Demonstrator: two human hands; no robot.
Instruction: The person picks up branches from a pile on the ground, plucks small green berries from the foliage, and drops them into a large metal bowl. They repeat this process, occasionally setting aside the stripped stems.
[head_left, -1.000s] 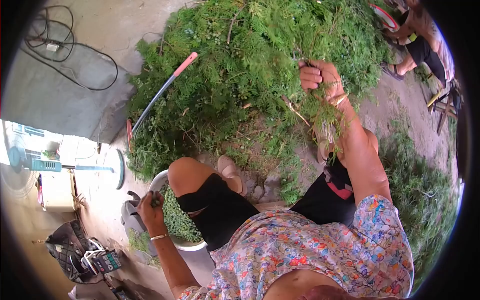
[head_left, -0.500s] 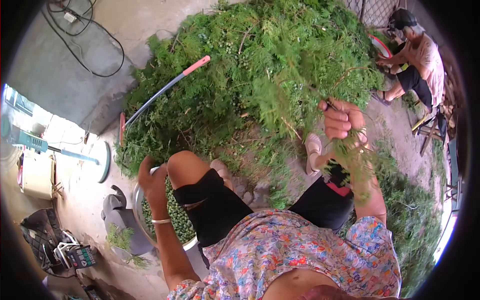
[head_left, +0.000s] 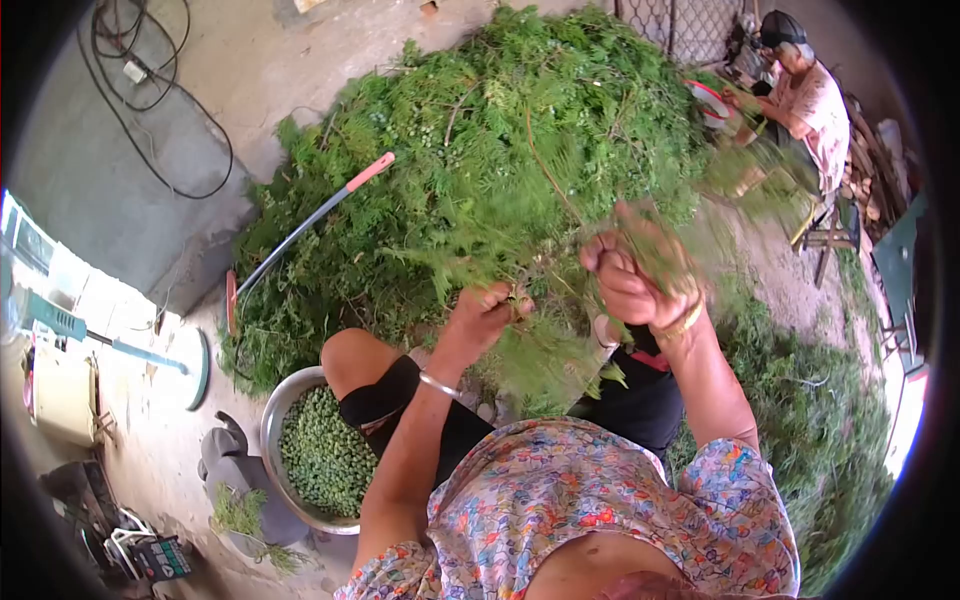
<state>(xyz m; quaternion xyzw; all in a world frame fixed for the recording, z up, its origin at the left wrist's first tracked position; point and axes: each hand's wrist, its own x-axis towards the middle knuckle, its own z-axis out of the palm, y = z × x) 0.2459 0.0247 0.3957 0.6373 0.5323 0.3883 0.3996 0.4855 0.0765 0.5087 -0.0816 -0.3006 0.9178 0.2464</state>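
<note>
My right hand point(head_left: 640, 275) is closed around a leafy evergreen branch point(head_left: 550, 365), its green sprays blurred by motion. My left hand point(head_left: 485, 320) pinches at the foliage of this branch, just to the left of the right hand. What exactly lies between the left fingertips is partly hidden by leaves. By my left knee stands a metal basin point(head_left: 268, 435) holding many small green cones point(head_left: 325, 450). In front of both hands rises a big heap of cut evergreen branches point(head_left: 440, 190).
A long-handled tool point(head_left: 315, 217) with a pink grip leans on the heap's left side. Beside the basin is a grey object point(head_left: 250, 490) with a sprig on it. More cut greenery point(head_left: 800, 420) lies on the right. Another person point(head_left: 810, 110) sits at the far right with a red-rimmed basin point(head_left: 708, 100).
My left hand has moved from above the basin to the branch and closed on its foliage. My right hand has shifted slightly left and down with the branch. The view has turned a little.
</note>
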